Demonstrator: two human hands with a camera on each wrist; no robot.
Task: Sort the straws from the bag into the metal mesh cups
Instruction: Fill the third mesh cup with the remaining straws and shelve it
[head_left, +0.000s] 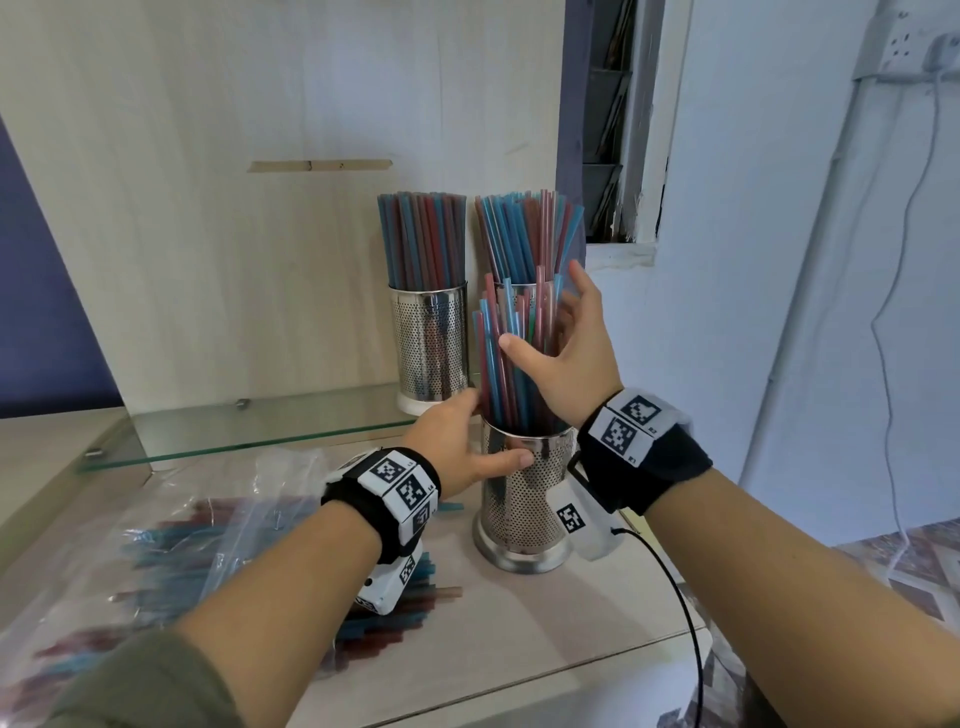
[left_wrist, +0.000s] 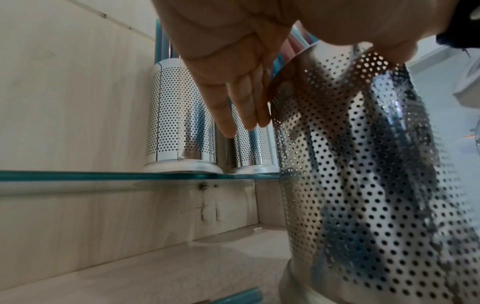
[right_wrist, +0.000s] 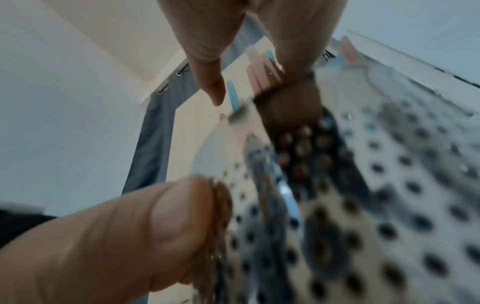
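Observation:
A steel mesh cup (head_left: 522, 499) stands on the table, part full of red and blue straws (head_left: 511, 358). My left hand (head_left: 488, 431) grips its upper part, thumb across the front and fingers (left_wrist: 233, 98) along its far side. My right hand (head_left: 543, 312) cups the straw bundle above the rim, with the thumb in front and spread fingers behind and right. In the right wrist view the cup (right_wrist: 389, 185) is blurred, with my left thumb (right_wrist: 168, 222) pressed on it. A clear bag (head_left: 182, 545) of straws lies at the left.
Two more mesh cups full of straws stand on a glass shelf (head_left: 260, 436): one (head_left: 430, 343) at the left and one (left_wrist: 252, 148) beside it, mostly hidden in the head view. Loose straws (head_left: 415, 597) lie under my left wrist. A black cable (head_left: 675, 597) runs off the table's right edge.

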